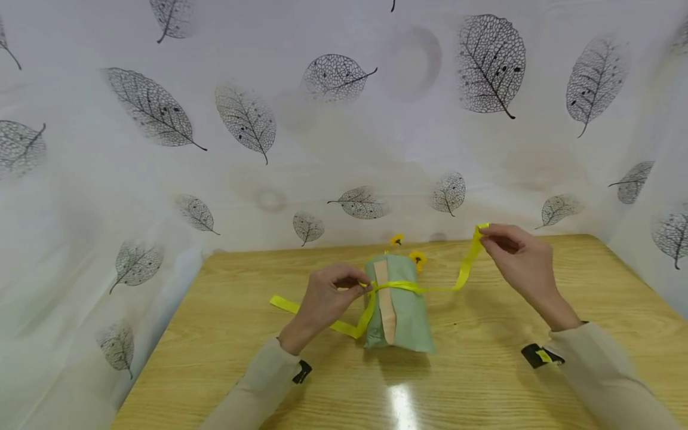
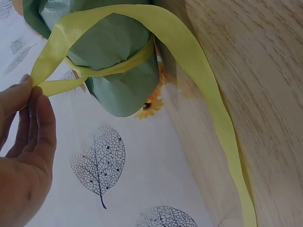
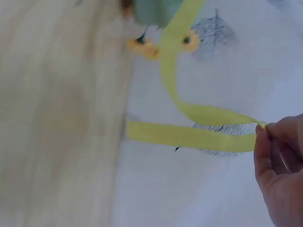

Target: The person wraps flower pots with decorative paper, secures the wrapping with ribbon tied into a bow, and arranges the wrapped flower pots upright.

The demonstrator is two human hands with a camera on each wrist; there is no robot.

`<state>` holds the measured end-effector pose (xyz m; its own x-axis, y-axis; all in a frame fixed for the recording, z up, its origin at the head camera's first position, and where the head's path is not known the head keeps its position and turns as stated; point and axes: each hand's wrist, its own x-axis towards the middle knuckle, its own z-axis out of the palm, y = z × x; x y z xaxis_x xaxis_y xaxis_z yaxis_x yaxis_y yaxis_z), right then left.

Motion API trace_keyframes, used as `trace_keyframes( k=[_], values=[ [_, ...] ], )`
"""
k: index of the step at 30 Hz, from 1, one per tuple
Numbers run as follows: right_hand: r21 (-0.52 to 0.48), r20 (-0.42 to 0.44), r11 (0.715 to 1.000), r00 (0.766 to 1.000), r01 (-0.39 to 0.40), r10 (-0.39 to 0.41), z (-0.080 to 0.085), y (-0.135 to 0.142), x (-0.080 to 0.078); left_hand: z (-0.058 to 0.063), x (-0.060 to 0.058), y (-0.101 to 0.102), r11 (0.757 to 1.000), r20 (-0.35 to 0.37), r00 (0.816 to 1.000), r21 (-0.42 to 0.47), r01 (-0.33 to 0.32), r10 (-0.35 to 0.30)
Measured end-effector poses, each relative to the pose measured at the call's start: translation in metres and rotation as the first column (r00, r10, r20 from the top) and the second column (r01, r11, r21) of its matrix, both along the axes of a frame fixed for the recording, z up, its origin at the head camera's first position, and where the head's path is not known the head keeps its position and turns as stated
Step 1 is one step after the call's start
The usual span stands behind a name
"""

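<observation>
A green paper-wrapped bundle (image 1: 411, 322) lies on the table, with a pale wooden strip (image 1: 384, 292) along its front. Around its middle runs a yellow ribbon (image 1: 400, 285). My left hand (image 1: 328, 298) pinches the ribbon between thumb and fingertips at the bundle's left side; a long tail of it hangs past that hand to the left. Up and to the right, clear of the bundle, my right hand (image 1: 524, 263) pinches the ribbon's other end. In the right wrist view a short ribbon tail (image 3: 189, 137) sticks out beyond those fingers.
Yellow flowers (image 1: 417, 258) show just behind the bundle, partly hidden by it. The wooden table (image 1: 473, 382) reaches back to a white curtain (image 1: 376, 137) printed with dark leaves. A black strap (image 1: 537, 356) hangs at the right sleeve.
</observation>
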<state>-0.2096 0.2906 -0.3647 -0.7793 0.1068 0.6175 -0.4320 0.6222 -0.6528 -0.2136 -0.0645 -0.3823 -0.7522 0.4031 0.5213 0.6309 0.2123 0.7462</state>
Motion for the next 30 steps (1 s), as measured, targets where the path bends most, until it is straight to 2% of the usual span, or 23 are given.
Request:
trace_keyframes(
  k=[3, 6, 11, 13, 17, 22, 24, 26, 30],
  values=[
    [-0.033, -0.027, 0.994, 0.995, -0.102, 0.101, 0.009, -0.018, -0.008, 0.000, 0.000, 0.000, 1.000, 0.006, 1.000, 0.002, 0.006, -0.006],
    [0.019, -0.092, 0.978, 0.974, -0.207, 0.208, 0.013, -0.036, -0.015, 0.000, 0.000, 0.001, 1.000, 0.012, 1.000, -0.007, 0.003, -0.003],
    [0.198, -0.224, 0.918, 0.896, -0.344, 0.384, 0.014, -0.063, -0.021, -0.001, 0.000, 0.002, 1.000, 0.014, 1.000, -0.017, 0.004, -0.004],
    [0.249, -0.248, 0.890, 0.863, -0.383, 0.440, 0.013, -0.071, -0.021, -0.001, 0.000, 0.002, 1.000, 0.009, 1.000, -0.017, 0.007, -0.007],
    [0.306, -0.241, 0.843, 0.821, -0.442, 0.518, 0.012, -0.083, -0.022, -0.002, -0.001, 0.003, 1.000, 0.001, 1.000, -0.012, 0.011, -0.011],
    [0.386, -0.144, 0.772, 0.794, -0.505, 0.591, 0.005, -0.089, -0.024, -0.003, -0.001, 0.003, 1.000, -0.015, 1.000, -0.008, 0.018, -0.018],
    [0.408, -0.112, 0.752, 0.789, -0.518, 0.605, 0.001, -0.090, -0.024, -0.003, -0.002, 0.003, 1.000, -0.016, 1.000, -0.013, 0.022, -0.022],
    [0.405, -0.089, 0.744, 0.787, -0.531, 0.610, -0.002, -0.091, -0.024, -0.003, -0.002, 0.003, 0.999, -0.011, 1.000, -0.015, 0.028, -0.028],
    [0.390, -0.069, 0.756, 0.802, -0.526, 0.594, -0.006, -0.092, -0.022, -0.003, -0.003, 0.004, 1.000, 0.012, 1.000, -0.018, 0.025, -0.025]
  ],
)
